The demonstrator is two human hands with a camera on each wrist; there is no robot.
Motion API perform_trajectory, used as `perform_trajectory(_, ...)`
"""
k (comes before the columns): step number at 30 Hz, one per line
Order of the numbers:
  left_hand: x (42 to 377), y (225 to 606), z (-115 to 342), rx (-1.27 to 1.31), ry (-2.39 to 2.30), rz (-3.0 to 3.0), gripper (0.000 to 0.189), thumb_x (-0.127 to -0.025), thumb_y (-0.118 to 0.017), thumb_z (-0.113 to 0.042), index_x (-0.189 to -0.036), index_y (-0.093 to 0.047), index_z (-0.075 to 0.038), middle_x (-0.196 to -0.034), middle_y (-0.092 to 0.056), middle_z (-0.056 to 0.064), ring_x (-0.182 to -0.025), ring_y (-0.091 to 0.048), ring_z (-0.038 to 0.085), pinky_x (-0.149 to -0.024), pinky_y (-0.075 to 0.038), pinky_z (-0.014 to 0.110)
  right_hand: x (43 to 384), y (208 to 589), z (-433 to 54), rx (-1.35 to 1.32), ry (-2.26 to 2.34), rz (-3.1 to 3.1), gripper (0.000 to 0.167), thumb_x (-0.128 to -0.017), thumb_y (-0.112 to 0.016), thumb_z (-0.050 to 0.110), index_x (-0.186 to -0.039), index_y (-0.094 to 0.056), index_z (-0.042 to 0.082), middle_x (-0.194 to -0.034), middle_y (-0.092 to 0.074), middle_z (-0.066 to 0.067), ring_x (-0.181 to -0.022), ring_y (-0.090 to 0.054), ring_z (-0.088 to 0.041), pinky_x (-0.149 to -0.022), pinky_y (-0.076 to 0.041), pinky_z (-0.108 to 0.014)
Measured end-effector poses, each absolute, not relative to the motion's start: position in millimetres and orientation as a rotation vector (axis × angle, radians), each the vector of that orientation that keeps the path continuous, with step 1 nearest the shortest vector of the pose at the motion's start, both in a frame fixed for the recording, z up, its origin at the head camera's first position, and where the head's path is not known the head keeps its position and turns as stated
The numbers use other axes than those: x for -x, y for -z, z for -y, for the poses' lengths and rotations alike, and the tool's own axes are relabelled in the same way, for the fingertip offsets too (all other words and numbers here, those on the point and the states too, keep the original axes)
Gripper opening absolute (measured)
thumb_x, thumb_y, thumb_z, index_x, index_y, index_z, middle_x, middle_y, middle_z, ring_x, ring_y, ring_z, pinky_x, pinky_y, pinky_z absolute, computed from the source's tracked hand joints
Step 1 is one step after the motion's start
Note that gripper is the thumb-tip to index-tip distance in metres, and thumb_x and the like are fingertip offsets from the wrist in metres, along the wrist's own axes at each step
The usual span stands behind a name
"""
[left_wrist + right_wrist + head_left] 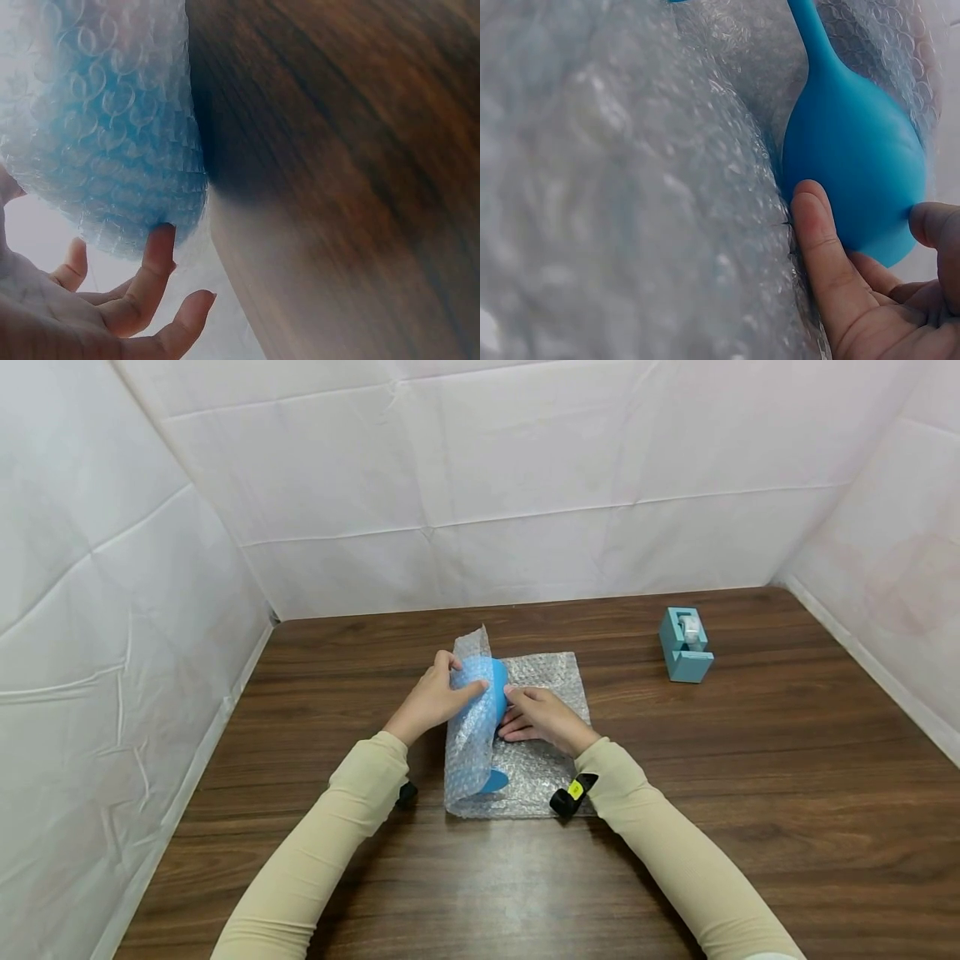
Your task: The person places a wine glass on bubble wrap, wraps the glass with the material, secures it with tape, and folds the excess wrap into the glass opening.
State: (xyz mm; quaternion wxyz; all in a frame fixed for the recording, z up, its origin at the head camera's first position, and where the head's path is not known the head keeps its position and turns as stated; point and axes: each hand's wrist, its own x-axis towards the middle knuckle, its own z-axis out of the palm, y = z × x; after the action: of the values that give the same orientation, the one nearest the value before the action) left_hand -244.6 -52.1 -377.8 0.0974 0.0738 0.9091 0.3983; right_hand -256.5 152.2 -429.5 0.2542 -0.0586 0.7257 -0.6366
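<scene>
A blue stemmed wine glass [851, 161] lies on its side on a sheet of bubble wrap [536, 777]. The sheet's left part is folded up over the glass, covering much of its bowl and stem. At the near end the round foot [495, 780] peeks out. My left hand [438, 697] holds the folded wrap against the bowl, thumb on top; its fingertips touch the wrap in the left wrist view. From the right, my right hand [546, 720] grips the bowl near the rim, thumb on one side and fingers on the other.
A light blue tape dispenser [686, 645] with a roll of clear tape stands at the back right of the brown wooden table [787, 793]. White sheeting [517, 468] hangs behind the table and along both sides.
</scene>
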Motion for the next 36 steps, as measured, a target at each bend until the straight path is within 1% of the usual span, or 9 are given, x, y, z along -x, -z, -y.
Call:
perform_trajectory(6,245.7,377.7,51.9,-0.225,-1.154,-2.708,0.040,-0.100,-0.045,-0.043,-0.122,-0.035,-0.011,-0.116,-0.046,0.017,-0.094,-0.049,0.029,-0.077,-0.041,0.039,257.2,429.9,-152.4,0.149,1.729,-1.965,0.052,-0.104,-0.040,0.038,-0.130,-0.045,-0.007,-0.102,-0.059,-0.016,-0.083,-0.067,-0.018,-0.083,-0.056,-0.034)
perform_trajectory(9,247.2,376.6,51.5,-0.209,-1.188,-2.689,0.031,-0.102,-0.037,-0.036,-0.122,-0.037,-0.012,-0.124,-0.047,0.019,-0.098,-0.050,0.029,-0.081,-0.042,0.039,257.4,430.0,-152.9,0.138,1.731,-1.961,0.051,-0.104,-0.040,0.037,-0.129,-0.046,-0.007,-0.100,-0.059,-0.015,-0.082,-0.067,-0.017,-0.083,-0.057,-0.033)
perform_trajectory(13,247.8,375.1,51.9,-0.201,-1.239,-2.645,0.028,-0.100,-0.031,-0.025,-0.123,-0.039,-0.012,-0.140,-0.042,0.019,-0.116,-0.048,0.031,-0.095,-0.042,0.045,257.7,430.0,-154.5,0.135,1.737,-1.951,0.051,-0.104,-0.040,0.036,-0.130,-0.046,-0.007,-0.099,-0.059,-0.014,-0.081,-0.067,-0.017,-0.082,-0.057,-0.033)
perform_trajectory(16,247.2,374.5,52.7,-0.205,-1.259,-2.621,0.028,-0.099,-0.031,-0.020,-0.125,-0.039,-0.012,-0.143,-0.039,0.019,-0.122,-0.046,0.033,-0.101,-0.040,0.048,257.9,429.8,-155.0,0.134,1.735,-1.950,0.051,-0.104,-0.040,0.036,-0.130,-0.046,-0.007,-0.099,-0.059,-0.014,-0.081,-0.067,-0.017,-0.083,-0.057,-0.033)
perform_trajectory(19,246.5,374.5,53.1,-0.220,-1.267,-2.621,0.029,-0.098,-0.034,-0.017,-0.126,-0.039,-0.011,-0.143,-0.039,0.020,-0.124,-0.045,0.034,-0.102,-0.040,0.049,258.4,430.1,-155.4,0.127,1.733,-1.955,0.051,-0.104,-0.040,0.036,-0.130,-0.046,-0.007,-0.099,-0.059,-0.014,-0.082,-0.067,-0.017,-0.083,-0.057,-0.033)
perform_trajectory(25,247.1,375.6,53.5,-0.244,-1.259,-2.637,0.029,-0.097,-0.037,-0.017,-0.126,-0.040,-0.012,-0.144,-0.037,0.020,-0.126,-0.043,0.035,-0.100,-0.040,0.049,259.4,430.7,-157.2,0.134,1.731,-1.959,0.050,-0.104,-0.040,0.035,-0.129,-0.048,-0.008,-0.099,-0.059,-0.014,-0.082,-0.067,-0.017,-0.083,-0.057,-0.033)
perform_trajectory(32,248.8,377.2,52.9,-0.309,-1.274,-2.649,0.029,-0.095,-0.039,-0.015,-0.124,-0.041,-0.010,-0.139,-0.040,0.021,-0.118,-0.045,0.034,-0.094,-0.041,0.047,259.2,430.6,-160.2,0.143,1.732,-1.949,0.050,-0.104,-0.041,0.033,-0.129,-0.049,-0.009,-0.097,-0.060,-0.013,-0.081,-0.067,-0.016,-0.082,-0.057,-0.033)
perform_trajectory(34,249.1,377.5,52.6,-0.315,-1.267,-2.654,0.029,-0.095,-0.039,-0.016,-0.124,-0.041,-0.010,-0.140,-0.040,0.022,-0.120,-0.045,0.034,-0.093,-0.041,0.047,259.0,430.5,-160.8,0.142,1.734,-1.950,0.051,-0.104,-0.041,0.033,-0.130,-0.048,-0.010,-0.097,-0.060,-0.013,-0.081,-0.067,-0.016,-0.082,-0.057,-0.032)
perform_trajectory(36,249.1,377.7,52.2,-0.309,-1.255,-2.657,0.028,-0.096,-0.039,-0.017,-0.123,-0.041,-0.012,-0.143,-0.038,0.022,-0.125,-0.044,0.035,-0.095,-0.041,0.048,259.0,430.2,-161.7,0.135,1.733,-1.958,0.051,-0.104,-0.041,0.033,-0.132,-0.046,-0.009,-0.097,-0.059,-0.013,-0.080,-0.067,-0.015,-0.082,-0.057,-0.032)
